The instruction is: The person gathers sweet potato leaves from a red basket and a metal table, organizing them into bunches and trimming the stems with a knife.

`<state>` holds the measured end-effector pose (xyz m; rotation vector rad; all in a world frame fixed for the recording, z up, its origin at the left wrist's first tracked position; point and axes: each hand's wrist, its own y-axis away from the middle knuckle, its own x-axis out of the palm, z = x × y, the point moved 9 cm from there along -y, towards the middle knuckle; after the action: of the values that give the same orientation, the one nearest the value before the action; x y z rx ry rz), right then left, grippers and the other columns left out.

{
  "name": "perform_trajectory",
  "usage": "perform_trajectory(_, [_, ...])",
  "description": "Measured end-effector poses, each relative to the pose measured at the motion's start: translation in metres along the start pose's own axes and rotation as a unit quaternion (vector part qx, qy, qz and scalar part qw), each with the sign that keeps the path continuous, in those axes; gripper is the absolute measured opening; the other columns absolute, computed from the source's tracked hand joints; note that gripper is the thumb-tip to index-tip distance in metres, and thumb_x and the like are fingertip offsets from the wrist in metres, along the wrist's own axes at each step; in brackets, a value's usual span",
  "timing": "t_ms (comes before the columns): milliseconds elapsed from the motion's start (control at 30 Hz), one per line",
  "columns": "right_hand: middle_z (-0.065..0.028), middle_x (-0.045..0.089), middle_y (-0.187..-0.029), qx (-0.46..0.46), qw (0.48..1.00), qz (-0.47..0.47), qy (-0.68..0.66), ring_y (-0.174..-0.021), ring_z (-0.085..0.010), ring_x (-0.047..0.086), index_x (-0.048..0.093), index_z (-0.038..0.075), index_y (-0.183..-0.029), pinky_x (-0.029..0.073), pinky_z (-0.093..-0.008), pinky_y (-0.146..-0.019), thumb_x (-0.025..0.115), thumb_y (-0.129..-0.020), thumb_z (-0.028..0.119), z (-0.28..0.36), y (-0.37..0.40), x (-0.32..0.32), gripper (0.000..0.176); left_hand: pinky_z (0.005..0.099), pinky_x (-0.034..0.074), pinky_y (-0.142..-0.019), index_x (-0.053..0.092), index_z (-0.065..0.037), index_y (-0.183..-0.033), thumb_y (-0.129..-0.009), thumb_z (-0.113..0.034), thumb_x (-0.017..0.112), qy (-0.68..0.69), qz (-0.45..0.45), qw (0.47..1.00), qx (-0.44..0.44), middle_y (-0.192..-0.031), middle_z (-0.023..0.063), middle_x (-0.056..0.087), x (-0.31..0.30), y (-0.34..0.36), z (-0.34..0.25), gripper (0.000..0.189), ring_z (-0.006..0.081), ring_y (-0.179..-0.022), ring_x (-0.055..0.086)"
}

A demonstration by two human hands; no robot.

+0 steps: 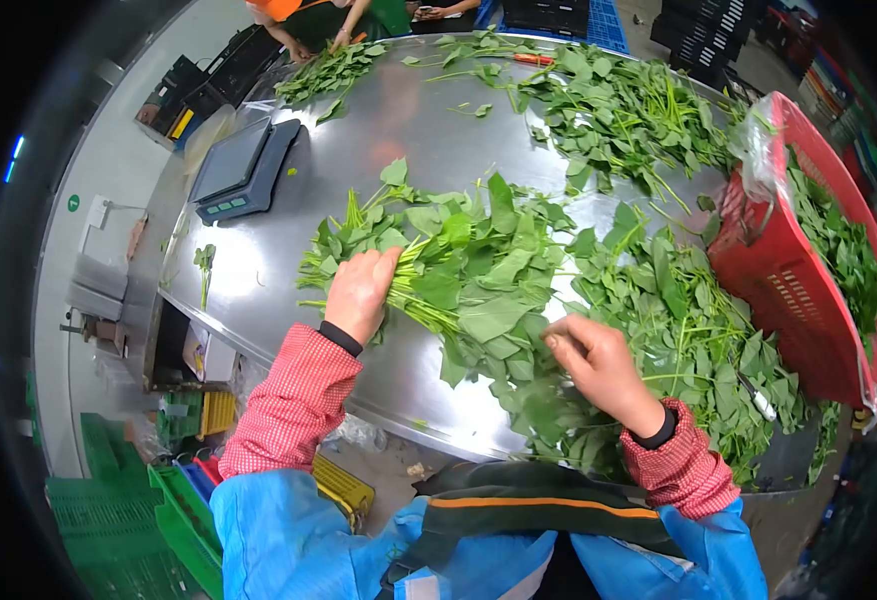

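My left hand (pixel 361 292) is wrapped round the stems of a bunch of leafy greens (pixel 493 270) over the metal table (pixel 358 150). The bunch's leaves point right. My right hand (pixel 595 362) is beside the leaf ends, its fingers curled and thumb close to the forefinger; whether it pinches a leaf is too small to tell. Under and beyond it spreads a loose pile of greens (pixel 678 320). A white-handled tool (pixel 761 403) lies on that pile.
A scale (pixel 245 170) stands at the back left, near a small sprig (pixel 204 272). A red crate (pixel 793 300) of greens leans at the right. More greens (pixel 638 115) and an orange-handled tool (pixel 533 59) lie at the back. A co-worker's hands (pixel 341 38) touch another bunch (pixel 333 72).
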<state>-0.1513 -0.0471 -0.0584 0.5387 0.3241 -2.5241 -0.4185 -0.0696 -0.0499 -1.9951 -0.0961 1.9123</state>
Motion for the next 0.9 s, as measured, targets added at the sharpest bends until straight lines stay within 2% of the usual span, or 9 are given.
perform_trajectory(267, [-0.0132, 0.058, -0.066, 0.069, 0.997, 0.027, 0.012, -0.056, -0.0247, 0.056, 0.065, 0.003, -0.088, 0.043, -0.0326, -0.052, 0.064, -0.085, 0.011, -0.018, -0.026, 0.053, 0.009, 0.0394, 0.042, -0.074, 0.054, -0.008, -0.116, -0.067, 0.007, 0.056, 0.064, -0.033, 0.997, -0.009, -0.087, 0.0091, 0.054, 0.001, -0.065, 0.087, 0.051, 0.0293, -0.090, 0.056])
perform_trajectory(300, [-0.0093, 0.054, -0.064, 0.086, 0.995, 0.043, 0.019, -0.056, -0.0122, 0.048, 0.062, -0.001, -0.089, 0.041, -0.0271, -0.053, 0.061, -0.087, 0.009, -0.026, -0.026, 0.059, 0.010, 0.0391, 0.042, -0.076, 0.054, -0.009, -0.116, -0.069, 0.005, 0.058, 0.071, -0.043, 0.996, -0.010, -0.089, 0.0093, 0.055, 0.001, -0.079, 0.103, 0.049, 0.0296, -0.092, 0.056])
perform_trajectory(333, [-0.0128, 0.055, -0.063, 0.057, 0.998, 0.016, 0.025, -0.052, -0.0221, 0.052, 0.065, 0.002, -0.088, 0.041, -0.0319, -0.051, 0.064, -0.086, 0.011, -0.029, -0.027, 0.062, 0.009, 0.0390, 0.043, -0.076, 0.054, -0.009, -0.116, -0.072, 0.002, 0.059, 0.084, -0.055, 0.995, -0.008, -0.091, 0.0101, 0.056, -0.002, -0.092, 0.119, 0.046, 0.0300, -0.093, 0.056])
perform_trajectory(433, [-0.0120, 0.058, -0.065, 0.113, 0.993, 0.029, 0.018, -0.054, -0.0197, 0.051, 0.065, 0.001, -0.090, 0.042, -0.0310, -0.052, 0.063, -0.087, 0.011, -0.047, -0.028, 0.075, 0.011, 0.0406, 0.043, -0.077, 0.053, -0.008, -0.116, -0.075, 0.000, 0.060, 0.089, -0.111, 0.990, 0.010, -0.092, 0.0111, 0.057, 0.004, -0.125, 0.179, 0.043, 0.0316, -0.092, 0.056])
perform_trajectory(600, [-0.0157, 0.061, -0.068, 0.137, 0.988, 0.047, 0.059, -0.059, -0.0296, 0.060, 0.065, 0.002, -0.089, 0.046, -0.0352, -0.054, 0.064, -0.086, 0.015, -0.052, -0.048, 0.092, 0.013, 0.0415, 0.044, -0.078, 0.054, -0.007, -0.115, -0.074, 0.001, 0.059, 0.059, -0.134, 0.989, 0.008, -0.090, 0.0113, 0.057, 0.033, -0.169, 0.250, 0.042, 0.0335, -0.089, 0.056])
perform_trajectory(633, [-0.0156, 0.061, -0.068, 0.136, 0.987, 0.049, 0.067, -0.060, -0.0303, 0.060, 0.065, 0.003, -0.089, 0.046, -0.0356, -0.054, 0.064, -0.086, 0.015, -0.054, -0.052, 0.096, 0.013, 0.0436, 0.044, -0.089, 0.046, -0.011, -0.130, -0.073, -0.004, 0.067, 0.013, -0.017, 0.999, -0.045, -0.111, 0.0111, 0.058, 0.067, -0.177, 0.272, 0.061, 0.0326, -0.107, 0.054])
perform_trajectory(733, [-0.0148, 0.062, -0.069, 0.132, 0.985, 0.057, 0.095, -0.061, -0.0322, 0.060, 0.065, 0.004, -0.087, 0.047, -0.0374, -0.054, 0.065, -0.085, 0.016, -0.066, -0.065, 0.106, 0.012, 0.0527, 0.033, -0.106, 0.026, -0.016, -0.146, -0.068, -0.020, 0.080, -0.058, 0.070, 0.992, -0.090, -0.140, 0.0093, 0.044, 0.131, -0.162, 0.285, 0.095, 0.0312, -0.132, 0.038])
perform_trajectory(767, [-0.0148, 0.062, -0.069, 0.128, 0.984, 0.060, 0.108, -0.061, -0.0323, 0.061, 0.065, 0.005, -0.086, 0.047, -0.0378, -0.054, 0.065, -0.085, 0.016, -0.069, -0.069, 0.109, 0.012, 0.0604, 0.018, -0.112, 0.010, -0.017, -0.151, -0.057, -0.036, 0.088, -0.023, 0.218, 0.964, -0.148, -0.154, 0.0053, 0.025, 0.166, -0.154, 0.297, 0.124, 0.0289, -0.143, 0.018])
perform_trajectory(900, [-0.0144, 0.063, -0.071, 0.097, 0.982, 0.068, 0.145, -0.063, -0.0330, 0.062, 0.065, 0.006, -0.086, 0.048, -0.0396, -0.056, 0.065, -0.084, 0.016, -0.078, -0.084, 0.114, 0.010, 0.0553, 0.025, -0.111, 0.013, -0.016, -0.151, -0.054, -0.035, 0.089, 0.056, 0.261, 0.940, -0.214, -0.152, 0.0076, 0.029, 0.218, -0.134, 0.316, 0.124, 0.0308, -0.140, 0.026])
